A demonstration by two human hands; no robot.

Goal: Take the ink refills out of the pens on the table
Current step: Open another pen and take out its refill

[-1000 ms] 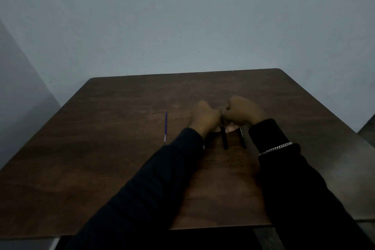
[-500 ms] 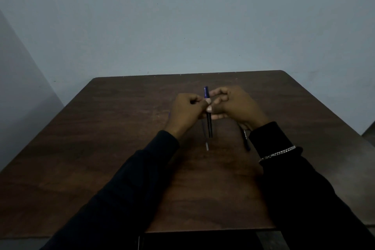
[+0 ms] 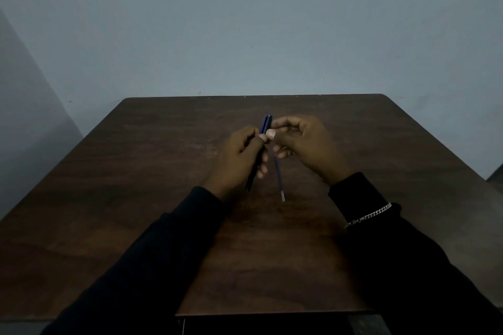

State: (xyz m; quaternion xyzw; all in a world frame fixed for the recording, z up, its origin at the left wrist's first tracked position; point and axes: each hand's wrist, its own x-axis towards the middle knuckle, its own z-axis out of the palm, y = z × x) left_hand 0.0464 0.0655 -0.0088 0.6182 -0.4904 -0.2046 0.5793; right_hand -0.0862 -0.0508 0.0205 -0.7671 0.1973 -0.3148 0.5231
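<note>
Dark wooden table [image 3: 141, 177]; pale grey wall [image 3: 245, 22]

Left hand [image 3: 242, 155] grips a dark blue pen [image 3: 266, 124], tilted, over the desk [image 3: 136, 171] middle, nearer the far edge. Right hand [image 3: 302, 144] pinches the pen's top end. Thin refill [image 3: 279, 177] shows just below its fingers; held or lying, unclear.

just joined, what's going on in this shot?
A person is working on a pen above the table. The left hand grips its dark barrel, and the right hand appears to pinch its blue top end between thumb and forefinger. A thin refill shows just below the right hand. Whether it is held or lies on the table is unclear.
</note>
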